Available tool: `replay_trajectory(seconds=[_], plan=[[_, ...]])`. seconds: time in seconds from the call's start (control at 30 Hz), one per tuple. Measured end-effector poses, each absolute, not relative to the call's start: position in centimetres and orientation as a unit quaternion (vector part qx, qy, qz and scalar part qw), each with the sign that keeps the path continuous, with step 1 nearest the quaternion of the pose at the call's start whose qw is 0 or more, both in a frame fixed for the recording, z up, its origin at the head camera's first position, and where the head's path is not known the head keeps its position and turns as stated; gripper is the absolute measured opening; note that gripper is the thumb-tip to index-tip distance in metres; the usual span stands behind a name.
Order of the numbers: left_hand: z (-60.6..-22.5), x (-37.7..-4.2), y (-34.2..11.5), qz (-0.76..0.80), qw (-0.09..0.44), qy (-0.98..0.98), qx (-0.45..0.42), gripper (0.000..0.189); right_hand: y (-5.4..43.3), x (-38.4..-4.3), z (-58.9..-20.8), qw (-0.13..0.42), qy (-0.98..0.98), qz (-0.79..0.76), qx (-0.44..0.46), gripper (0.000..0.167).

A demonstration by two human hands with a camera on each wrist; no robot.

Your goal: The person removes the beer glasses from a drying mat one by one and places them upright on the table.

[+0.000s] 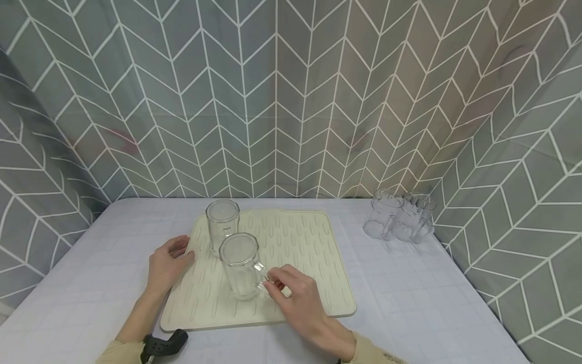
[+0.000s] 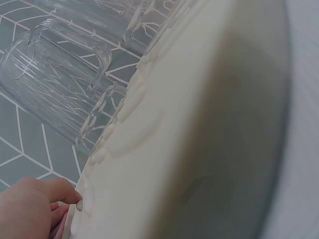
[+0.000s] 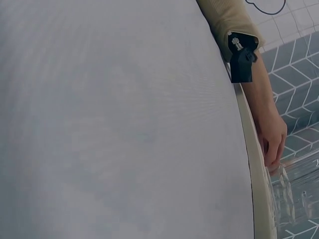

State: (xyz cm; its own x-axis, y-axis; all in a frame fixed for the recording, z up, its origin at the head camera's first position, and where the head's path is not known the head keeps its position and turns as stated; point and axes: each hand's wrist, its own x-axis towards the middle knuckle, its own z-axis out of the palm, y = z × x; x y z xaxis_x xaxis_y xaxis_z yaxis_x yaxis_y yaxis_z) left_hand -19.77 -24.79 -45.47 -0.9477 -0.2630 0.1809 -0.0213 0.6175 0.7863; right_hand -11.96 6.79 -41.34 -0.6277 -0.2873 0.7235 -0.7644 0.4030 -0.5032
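Observation:
A clear glass mug stands upright on the cream ridged drying mat, its handle turned to the right. My right hand pinches that handle between thumb and fingers. Just behind it, a second clear glass mug stands near the mat's left side, partly hidden by the first. At the mat's left edge rests my left hand, fingers loosely bent and thumb touching the mat. The left wrist view shows this hand low at the edge, with a glass mug above it.
Two more clear glass mugs stand close together at the table's back right. A white cloth covers the table. Grey patterned curtains hang behind and at both sides.

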Motion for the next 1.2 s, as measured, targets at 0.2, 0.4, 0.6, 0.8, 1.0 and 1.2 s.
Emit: replay_trajectory(seconds=[0.2,0.4,0.6,0.8,1.0,1.2], plan=[[-45.3,-19.7,-24.7,-0.432,0.140,-0.887,0.080,0.054,7.6,-12.3,-41.4,0.303,-0.782,0.428,0.337,0.011],[-45.2,-19.7,-24.6,-0.432,0.142,-0.887,0.077,0.053,8.2,-12.7,-41.2,0.336,-0.769,0.420,0.345,0.003],[-45.2,-19.8,-24.6,-0.435,0.141,-0.886,0.079,0.054,8.9,-13.0,-41.1,0.342,-0.771,0.422,0.332,0.010],[-45.3,-19.7,-24.7,-0.433,0.144,-0.887,0.076,0.053,9.7,-13.1,-40.8,0.348,-0.770,0.428,0.320,0.017],[-45.4,-19.7,-24.8,-0.431,0.144,-0.888,0.076,0.053,10.7,-13.5,-40.5,0.355,-0.773,0.422,0.312,0.016],[-45.3,-19.6,-24.7,-0.433,0.140,-0.887,0.078,0.054,12.0,-14.1,-40.1,0.362,-0.778,0.416,0.301,0.014]])
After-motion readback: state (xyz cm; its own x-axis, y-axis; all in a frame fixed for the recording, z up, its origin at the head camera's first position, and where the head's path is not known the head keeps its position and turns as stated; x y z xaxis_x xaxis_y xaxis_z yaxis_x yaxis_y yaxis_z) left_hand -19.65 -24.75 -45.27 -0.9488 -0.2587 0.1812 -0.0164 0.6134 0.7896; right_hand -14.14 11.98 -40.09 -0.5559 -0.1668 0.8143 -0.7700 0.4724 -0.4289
